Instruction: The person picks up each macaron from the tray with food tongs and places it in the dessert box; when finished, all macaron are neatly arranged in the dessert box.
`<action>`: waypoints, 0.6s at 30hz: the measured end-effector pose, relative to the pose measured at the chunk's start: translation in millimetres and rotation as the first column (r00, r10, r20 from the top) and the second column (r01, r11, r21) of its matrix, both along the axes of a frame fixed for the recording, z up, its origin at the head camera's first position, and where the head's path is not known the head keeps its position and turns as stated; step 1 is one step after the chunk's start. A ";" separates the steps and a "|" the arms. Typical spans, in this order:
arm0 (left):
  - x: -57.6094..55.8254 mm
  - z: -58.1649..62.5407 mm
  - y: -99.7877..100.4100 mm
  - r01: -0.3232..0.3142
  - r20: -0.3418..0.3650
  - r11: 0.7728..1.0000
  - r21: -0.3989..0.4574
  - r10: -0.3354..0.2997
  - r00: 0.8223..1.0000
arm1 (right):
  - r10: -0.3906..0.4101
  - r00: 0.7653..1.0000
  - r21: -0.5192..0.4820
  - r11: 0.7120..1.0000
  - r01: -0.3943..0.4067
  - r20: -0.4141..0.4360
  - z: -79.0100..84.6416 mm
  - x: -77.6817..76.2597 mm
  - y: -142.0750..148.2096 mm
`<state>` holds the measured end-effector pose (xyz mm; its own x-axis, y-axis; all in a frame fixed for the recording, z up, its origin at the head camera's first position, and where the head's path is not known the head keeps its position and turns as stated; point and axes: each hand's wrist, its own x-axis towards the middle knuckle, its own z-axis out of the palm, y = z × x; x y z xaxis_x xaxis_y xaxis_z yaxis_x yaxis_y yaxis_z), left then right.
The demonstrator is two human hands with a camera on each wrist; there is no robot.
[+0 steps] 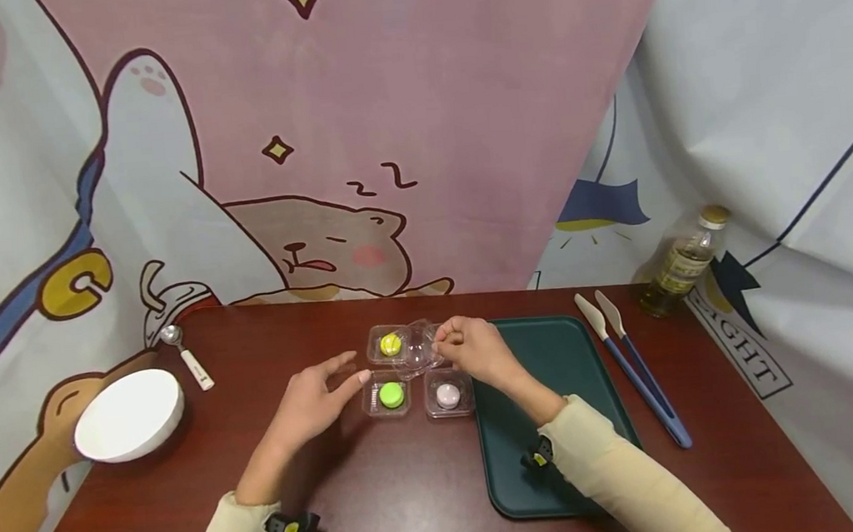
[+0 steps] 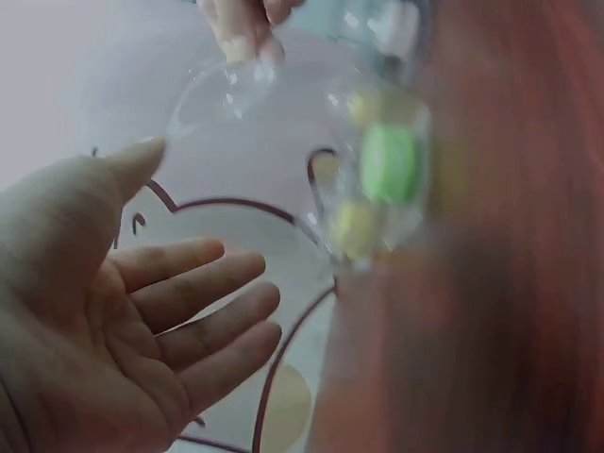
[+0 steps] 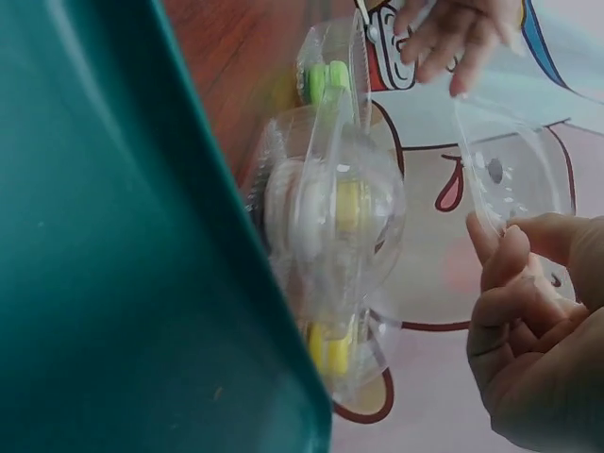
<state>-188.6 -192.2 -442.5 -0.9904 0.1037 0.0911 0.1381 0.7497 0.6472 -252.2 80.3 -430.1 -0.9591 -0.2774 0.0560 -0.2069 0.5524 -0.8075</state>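
My right hand [image 1: 478, 350] pinches the edge of a clear plastic lid [image 3: 517, 170] between thumb and fingers, raised above several small clear boxes. My left hand [image 1: 311, 404] is apart from the boxes on their left, palm inward and fingers extended, as the left wrist view shows. The yellow macaron [image 1: 391, 345] is in the back left box. In front of it sits the green macaron [image 1: 391, 395] in its own box, nearest my left hand. A pale macaron [image 1: 448, 395] occupies the front right box, under a domed cover in the right wrist view.
A dark green tray [image 1: 518, 467] lies under my right forearm, close to the boxes. Right of it are blue-handled tongs [image 1: 642, 383] and a glass bottle [image 1: 681, 267]. On the left stand a white bowl [image 1: 130, 414] and a scoop [image 1: 189, 360]. A printed cloth backs the table.
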 end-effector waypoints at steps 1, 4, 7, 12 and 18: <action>-0.7 2.8 2.4 -0.007 -0.004 1.000 0.027 0.007 1.000 | 0.003 0.999 0.003 1.000 -0.003 -0.040 1.1 0.9 -1.5; -2.4 9.7 12.1 -0.017 0.044 0.988 0.153 0.010 0.999 | 0.003 0.983 0.013 1.000 -0.001 -0.181 3.1 3.2 -5.9; -4.0 12.8 22.3 -0.023 0.144 0.940 0.339 -0.028 0.989 | -0.005 0.948 0.017 1.000 0.011 -0.317 3.5 5.7 -9.6; -6.4 12.7 31.9 -0.012 0.208 0.830 0.557 -0.126 0.970 | 0.029 0.877 0.026 0.999 -0.019 -0.480 3.0 10.1 -13.4; -8.6 9.1 32.3 0.002 0.202 0.801 0.599 -0.153 0.967 | 0.074 0.825 0.054 0.997 -0.053 -0.560 2.5 12.2 -13.0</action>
